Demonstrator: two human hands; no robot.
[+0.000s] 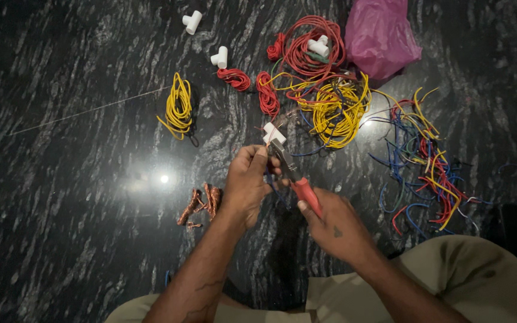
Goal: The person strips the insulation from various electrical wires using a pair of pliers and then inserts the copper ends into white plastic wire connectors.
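- Two hands meet over the dark, veined stone floor (79,197), both of them mine.
- My left hand (246,182) has its fingers curled in and pressed together, pinching a thin wire end (268,142) just under a small white plastic fitting (273,133); I cannot tell whether my fingertips touch the fitting itself.
- My right hand (336,224) is wrapped tight around the red-handled pliers (294,176), thumb along the grip, fingers closed on the handle.
- The pliers point up and to the left, their metal nose reaching my left fingertips, just beside the wire; whether the nose is shut on it I cannot tell.
- Left of my left wrist, a few short pieces of bare copper strand (201,203) lie on the floor, near but apart from my hand.
- Beyond my hands sits a loose tangle of yellow wire (333,107), with coils of red wire (309,48) behind it and two small red bundles (252,84) to its left.
- A separate yellow coil (179,106) lies well apart on the left.
- Two white tee fittings (206,39) sit further off at the top, and another rests inside the red coils.
- A pink plastic bag (381,36) touches the far edge of the wire heap.
- To my right, a scatter of short blue, red and yellow offcuts (426,161) spreads over the floor, near my knee (474,269).
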